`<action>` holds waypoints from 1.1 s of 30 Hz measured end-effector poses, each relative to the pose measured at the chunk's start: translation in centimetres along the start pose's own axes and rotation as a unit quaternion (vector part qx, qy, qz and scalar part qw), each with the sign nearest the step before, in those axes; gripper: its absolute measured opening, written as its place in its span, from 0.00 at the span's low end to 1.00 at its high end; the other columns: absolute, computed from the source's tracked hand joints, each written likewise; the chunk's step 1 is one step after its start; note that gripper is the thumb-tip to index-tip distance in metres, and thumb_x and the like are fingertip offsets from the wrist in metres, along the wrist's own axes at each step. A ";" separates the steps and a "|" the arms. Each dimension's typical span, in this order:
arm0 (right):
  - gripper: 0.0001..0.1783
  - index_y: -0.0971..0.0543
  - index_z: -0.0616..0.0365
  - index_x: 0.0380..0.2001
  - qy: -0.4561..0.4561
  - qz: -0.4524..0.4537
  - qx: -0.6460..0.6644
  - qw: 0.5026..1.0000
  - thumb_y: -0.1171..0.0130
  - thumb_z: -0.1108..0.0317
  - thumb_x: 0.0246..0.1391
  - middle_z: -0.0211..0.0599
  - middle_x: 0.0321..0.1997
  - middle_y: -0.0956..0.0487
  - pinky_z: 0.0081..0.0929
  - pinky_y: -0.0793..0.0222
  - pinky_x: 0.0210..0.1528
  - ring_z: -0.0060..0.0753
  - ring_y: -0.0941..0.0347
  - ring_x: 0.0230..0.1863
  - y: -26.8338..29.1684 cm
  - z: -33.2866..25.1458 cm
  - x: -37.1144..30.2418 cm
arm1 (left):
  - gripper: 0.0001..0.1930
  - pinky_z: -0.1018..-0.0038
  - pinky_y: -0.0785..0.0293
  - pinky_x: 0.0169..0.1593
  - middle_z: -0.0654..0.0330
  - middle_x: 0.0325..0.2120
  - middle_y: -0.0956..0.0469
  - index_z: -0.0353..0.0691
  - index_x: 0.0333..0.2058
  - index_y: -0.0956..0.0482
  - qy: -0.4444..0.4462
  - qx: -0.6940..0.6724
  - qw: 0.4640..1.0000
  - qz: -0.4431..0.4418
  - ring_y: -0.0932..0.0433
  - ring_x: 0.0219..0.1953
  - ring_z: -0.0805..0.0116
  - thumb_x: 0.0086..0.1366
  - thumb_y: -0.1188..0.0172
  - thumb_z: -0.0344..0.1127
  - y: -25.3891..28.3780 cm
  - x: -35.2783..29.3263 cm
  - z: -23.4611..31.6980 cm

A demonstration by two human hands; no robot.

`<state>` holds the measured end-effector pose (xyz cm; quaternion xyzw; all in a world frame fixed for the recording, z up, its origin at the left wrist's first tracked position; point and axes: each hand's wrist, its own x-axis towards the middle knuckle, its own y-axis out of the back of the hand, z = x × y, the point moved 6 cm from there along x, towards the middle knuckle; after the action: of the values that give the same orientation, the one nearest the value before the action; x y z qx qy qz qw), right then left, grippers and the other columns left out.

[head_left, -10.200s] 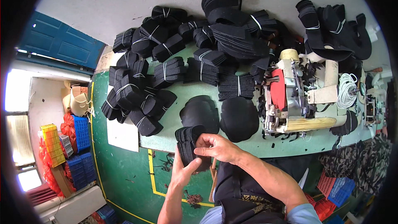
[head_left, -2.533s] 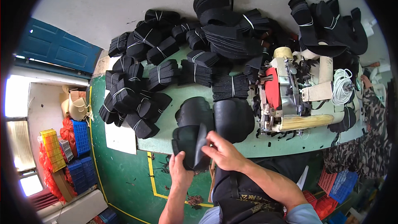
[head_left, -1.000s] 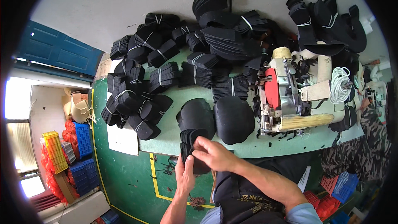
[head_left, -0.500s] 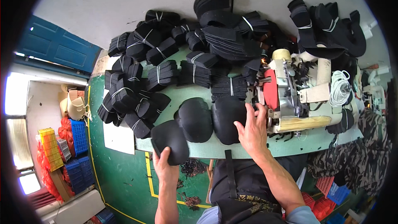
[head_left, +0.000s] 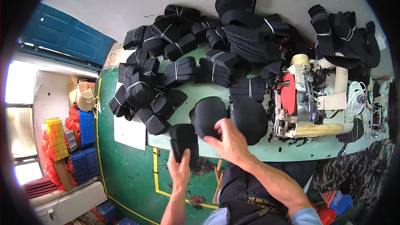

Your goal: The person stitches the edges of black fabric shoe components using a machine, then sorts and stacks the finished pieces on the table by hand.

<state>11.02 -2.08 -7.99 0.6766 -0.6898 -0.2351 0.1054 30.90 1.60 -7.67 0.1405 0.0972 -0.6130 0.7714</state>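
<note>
My left hand grips a small stack of black fabric pieces by its lower end, the thumb on the near face. The stack is tilted at the table's front edge. My right hand lies at the lower right of a rounded black stack, its fingers bent and the thumb apart from them. Whether it lifts a piece there is hard to make out. Just right of it lies another rounded black stack, with no hand on it.
Several tied bundles of black pieces crowd the back and left of the pale green table. A sewing-type machine with a red plate stands at right. Blue crates and a yellow crate stand at far left.
My right hand has moved left from the right-hand stack to the middle one. My left hand still holds its stack, now turned more edge-on. The whole view has shifted slightly.
</note>
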 end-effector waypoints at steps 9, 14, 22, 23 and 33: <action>0.07 0.24 0.58 0.31 -0.115 -0.285 0.389 0.869 0.39 0.67 0.60 0.23 0.29 0.24 0.20 0.32 0.37 0.14 0.30 0.33 -2.4 -0.2 -1.9 | 0.19 0.77 0.27 0.40 0.64 0.35 0.21 0.33 0.53 0.27 0.045 0.101 0.972 -0.207 0.26 0.36 0.78 0.65 0.41 0.34 -3.4 -2.4 0.9; 0.06 0.23 0.56 0.31 -0.152 -0.308 0.446 0.826 0.38 0.67 0.60 0.23 0.28 0.24 0.19 0.32 0.35 0.16 0.29 0.30 -2.0 0.2 -2.2 | 0.16 0.83 0.30 0.36 0.69 0.33 0.24 0.36 0.52 0.26 0.100 -0.017 0.972 -0.213 0.29 0.32 0.83 0.68 0.43 0.35 -3.6 -2.6 0.1; 0.07 0.28 0.60 0.33 -0.024 -0.175 0.254 0.951 0.41 0.71 0.59 0.34 0.27 0.26 0.26 0.33 0.33 0.22 0.31 0.29 -0.3 -0.8 -2.6 | 0.14 0.68 0.23 0.51 0.56 0.45 0.23 0.33 0.52 0.29 0.187 -0.221 0.952 -0.098 0.21 0.45 0.66 0.69 0.50 0.31 -3.7 -2.1 -1.7; 0.06 0.32 0.61 0.34 0.055 -0.106 0.233 0.965 0.44 0.74 0.58 0.38 0.26 0.30 0.28 0.34 0.32 0.24 0.33 0.27 0.4 -1.1 -2.8 | 0.14 0.68 0.23 0.51 0.56 0.45 0.23 0.33 0.52 0.29 0.188 -0.221 0.952 -0.100 0.21 0.45 0.66 0.69 0.50 0.31 -3.9 -1.9 -2.1; 0.33 0.34 0.59 0.56 0.021 0.194 -0.199 0.960 0.32 0.70 0.48 0.52 0.59 0.42 0.45 0.39 0.56 0.54 0.37 0.51 8.4 3.3 -2.0 | 0.19 0.62 0.21 0.53 0.52 0.49 0.24 0.34 0.56 0.32 0.073 -0.271 0.960 -0.018 0.21 0.49 0.59 0.67 0.49 0.24 -1.3 1.6 -0.8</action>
<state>2.19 0.28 -6.56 0.5000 -0.7447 -0.3281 0.2963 30.00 0.10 -9.03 -0.0308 0.3179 -0.5654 0.7605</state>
